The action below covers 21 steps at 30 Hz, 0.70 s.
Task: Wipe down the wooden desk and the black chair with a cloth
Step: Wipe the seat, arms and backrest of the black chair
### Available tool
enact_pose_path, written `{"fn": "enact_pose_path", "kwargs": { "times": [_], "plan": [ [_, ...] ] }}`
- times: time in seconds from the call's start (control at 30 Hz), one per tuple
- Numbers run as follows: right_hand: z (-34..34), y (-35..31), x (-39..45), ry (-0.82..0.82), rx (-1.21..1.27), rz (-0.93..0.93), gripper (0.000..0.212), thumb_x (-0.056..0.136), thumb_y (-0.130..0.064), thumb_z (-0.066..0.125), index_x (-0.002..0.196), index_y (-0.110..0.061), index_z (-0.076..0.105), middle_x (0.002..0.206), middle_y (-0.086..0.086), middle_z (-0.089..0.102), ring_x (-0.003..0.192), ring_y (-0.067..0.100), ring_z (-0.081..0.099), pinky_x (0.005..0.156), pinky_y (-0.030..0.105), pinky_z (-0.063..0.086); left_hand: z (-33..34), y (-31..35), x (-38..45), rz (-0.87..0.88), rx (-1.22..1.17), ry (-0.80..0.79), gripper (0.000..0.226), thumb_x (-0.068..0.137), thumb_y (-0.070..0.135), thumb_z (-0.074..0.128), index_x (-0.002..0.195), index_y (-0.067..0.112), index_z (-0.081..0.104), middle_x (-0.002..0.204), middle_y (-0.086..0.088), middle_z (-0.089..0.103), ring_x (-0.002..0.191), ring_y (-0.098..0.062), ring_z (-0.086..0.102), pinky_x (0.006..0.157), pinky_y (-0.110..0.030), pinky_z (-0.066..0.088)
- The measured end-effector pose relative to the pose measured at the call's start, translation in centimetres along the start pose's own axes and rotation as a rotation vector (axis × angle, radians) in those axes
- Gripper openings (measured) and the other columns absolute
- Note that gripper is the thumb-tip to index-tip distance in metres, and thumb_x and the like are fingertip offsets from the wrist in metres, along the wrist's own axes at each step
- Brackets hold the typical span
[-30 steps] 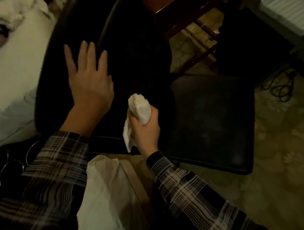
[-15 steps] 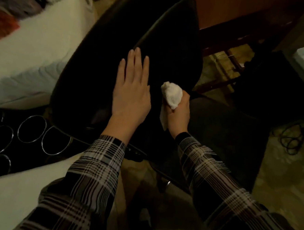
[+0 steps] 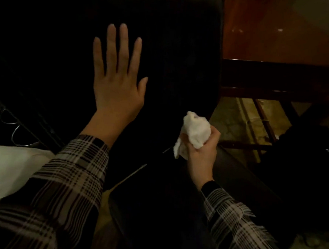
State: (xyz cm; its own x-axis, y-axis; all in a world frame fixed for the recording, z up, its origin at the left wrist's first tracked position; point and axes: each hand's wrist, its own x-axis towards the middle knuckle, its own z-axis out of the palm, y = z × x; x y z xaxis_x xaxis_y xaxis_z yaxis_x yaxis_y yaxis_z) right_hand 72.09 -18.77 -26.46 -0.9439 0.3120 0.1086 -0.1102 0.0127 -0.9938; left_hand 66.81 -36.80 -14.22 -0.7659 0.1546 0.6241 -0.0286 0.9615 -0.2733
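Right hand (image 3: 201, 149) clenched round the bunched cloth (image 3: 195, 133), chair back (image 3: 173, 57) rising up and left of that grip, nearer than the flat, released left hand (image 3: 118, 85).

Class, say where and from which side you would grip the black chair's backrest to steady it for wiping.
Grip the backrest by its top edge, from the left: the left hand already lies flat there, and the right hand holds the cloth.

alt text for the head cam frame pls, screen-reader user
A person's left hand lies flat, fingers straight, on the back of a black chair, while the right hand grips a bunched white cloth beside it. A wooden desk stands at upper right.
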Motion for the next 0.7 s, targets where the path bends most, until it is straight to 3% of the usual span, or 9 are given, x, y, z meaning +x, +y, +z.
{"fn": "enact_pose_path", "kwargs": {
  "times": [0.1,0.2,0.37,0.53,0.63,0.7],
  "plan": [
    [-1.1,5.3,0.2,0.085,0.024,-0.039,0.055,0.078,-0.013,0.076,0.112,-0.026,0.035,0.104,-0.007,0.057,0.08,-0.009,0.06,0.061,0.011,0.047,2.6,2.1,-3.7,0.052,0.026,0.047,0.069,0.097,0.043,0.032,0.151,0.012,0.003,0.156,-0.018,-0.004,0.144,-0.034,-0.005,0.112,-0.048,-0.009],
    [-2.1,9.4,1.2,0.081,0.057,-0.092,0.055,0.08,-0.009,0.074,0.11,-0.026,0.031,0.102,-0.011,0.053,0.077,-0.012,0.059,0.062,0.009,0.046,4.5,2.9,-6.8,0.052,0.123,0.099,0.067,0.097,0.045,0.026,0.151,0.013,0.003,0.157,-0.017,-0.004,0.144,-0.033,-0.006,0.113,-0.048,-0.008],
    [-4.0,12.4,4.3,0.266,0.16,-0.098,0.059,0.08,-0.013,0.074,0.114,-0.018,0.025,0.106,-0.008,0.047,0.083,-0.003,0.051,0.069,0.008,0.042,5.4,2.4,-8.9,0.071,0.249,0.109,0.064,0.095,0.048,0.01,0.15,0.019,-0.005,0.157,-0.012,-0.011,0.144,-0.028,-0.013,0.113,-0.046,-0.012],
    [-5.5,14.3,7.3,0.456,0.229,0.001,0.067,0.084,-0.018,0.068,0.133,-0.015,0.023,0.12,0.006,0.049,0.101,0.02,0.055,0.086,0.028,0.042,5.4,2.8,-10.4,0.021,0.267,0.136,0.06,0.097,0.045,0.009,0.15,0.02,-0.003,0.157,-0.011,-0.009,0.144,-0.027,-0.012,0.113,-0.047,-0.012],
    [-5.4,16.1,7.1,0.378,0.144,-0.094,0.063,0.084,-0.014,0.067,0.134,-0.014,0.028,0.126,0.003,0.048,0.112,0.02,0.051,0.088,0.025,0.038,6.0,4.4,-11.3,-0.069,0.257,0.112,0.06,0.098,0.045,0.011,0.15,0.019,-0.004,0.156,-0.014,-0.012,0.143,-0.03,-0.015,0.109,-0.05,-0.016],
    [-4.9,17.2,7.0,0.297,0.124,-0.149,0.061,0.085,-0.012,0.066,0.135,-0.016,0.031,0.118,-0.003,0.047,0.107,0.013,0.049,0.087,0.023,0.036,6.8,5.4,-12.2,-0.072,0.236,0.086,0.06,0.098,0.045,0.013,0.149,0.02,-0.007,0.156,-0.014,-0.015,0.142,-0.032,-0.017,0.107,-0.051,-0.018]
  ]
}}
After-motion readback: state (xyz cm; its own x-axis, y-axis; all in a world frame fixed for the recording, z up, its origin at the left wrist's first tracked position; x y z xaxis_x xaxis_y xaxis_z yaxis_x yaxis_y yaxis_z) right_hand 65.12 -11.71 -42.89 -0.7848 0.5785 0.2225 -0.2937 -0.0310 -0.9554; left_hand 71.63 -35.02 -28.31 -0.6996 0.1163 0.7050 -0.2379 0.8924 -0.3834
